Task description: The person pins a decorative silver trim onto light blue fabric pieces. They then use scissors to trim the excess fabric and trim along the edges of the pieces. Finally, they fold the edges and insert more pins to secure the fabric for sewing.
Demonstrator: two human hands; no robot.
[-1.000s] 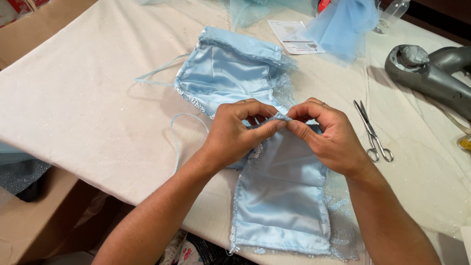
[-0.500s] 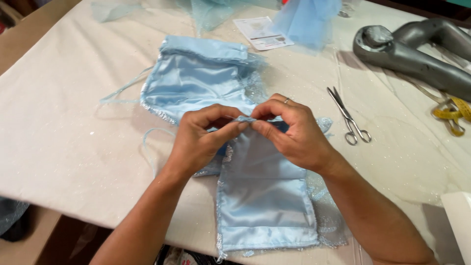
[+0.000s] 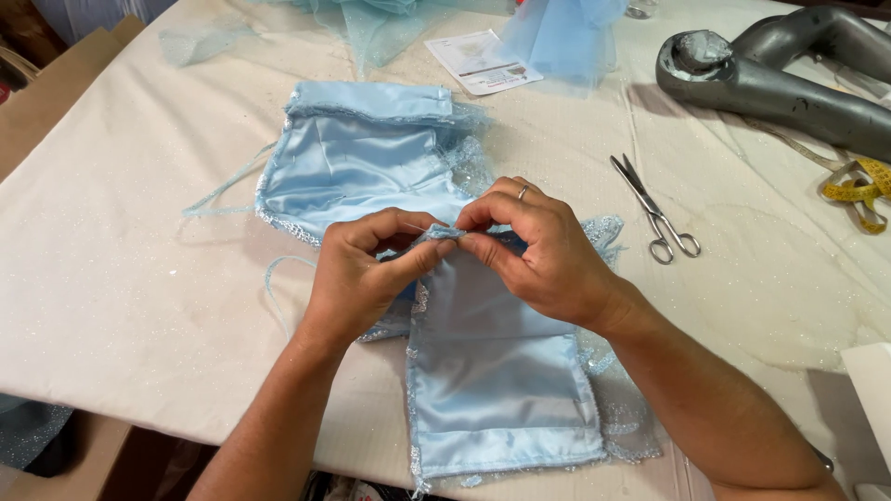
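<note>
Bare table lies open leftward; scissors and grey mannequin arm crowd rightward.

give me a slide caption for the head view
Both hands, left hand and right hand, pinch a light blue satin piece beside scissors.

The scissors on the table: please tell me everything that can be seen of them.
The scissors are small and all metal, silver-grey, with two slim pointed blades and two round finger loops. The blades look shut or nearly shut. They lie flat on the cream cloth-covered table, tips pointing up and to the left, loops toward the person. They rest to the right of the right hand, apart from it, and between it and the grey mannequin part. No hand touches them.
</note>
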